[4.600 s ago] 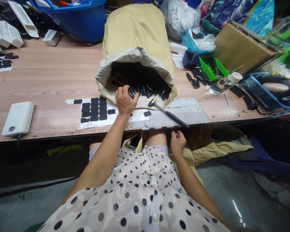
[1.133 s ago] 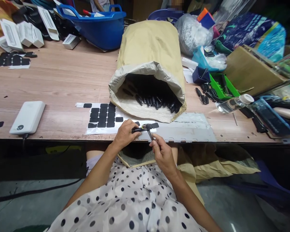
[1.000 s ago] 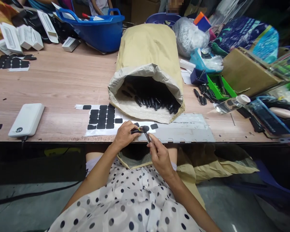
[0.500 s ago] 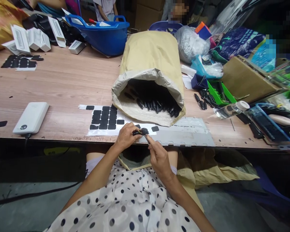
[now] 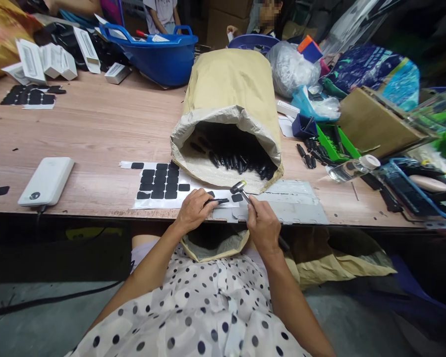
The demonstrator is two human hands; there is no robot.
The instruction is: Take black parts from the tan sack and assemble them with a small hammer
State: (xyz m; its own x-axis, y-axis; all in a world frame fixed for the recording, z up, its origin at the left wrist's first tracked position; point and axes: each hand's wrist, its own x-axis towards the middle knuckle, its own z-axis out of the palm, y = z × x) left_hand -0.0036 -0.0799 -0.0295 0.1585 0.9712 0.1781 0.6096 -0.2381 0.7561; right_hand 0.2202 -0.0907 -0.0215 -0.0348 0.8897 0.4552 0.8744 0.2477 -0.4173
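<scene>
My right hand (image 5: 263, 223) is wrapped round the handle of a small hammer (image 5: 238, 187). The hammer's metal head, with a yellowish face, is raised just above the table edge. Pinched in my left hand (image 5: 195, 210) is a slim black piece (image 5: 219, 201), which points right over a grey strip (image 5: 293, 201); its exact kind is too small to tell. Beside that hand lies a white sheet of black rounded stickers (image 5: 159, 181). Straight ahead, a beige sack (image 5: 228, 79) lies with its mouth towards me, and several black parts (image 5: 241, 164) show inside.
On the left are a white power bank (image 5: 46, 181) with a cable and white boxes (image 5: 57, 62). A blue basin (image 5: 159, 57) stands behind. To the right are a green tray (image 5: 338, 144), a bottle (image 5: 353, 168) and a blue basket (image 5: 419, 193). Another sack mouth (image 5: 215, 253) opens below the edge. People are behind.
The hammer head has lifted off the black piece and swung up to the right with my right hand. My left hand stays in place with the piece.
</scene>
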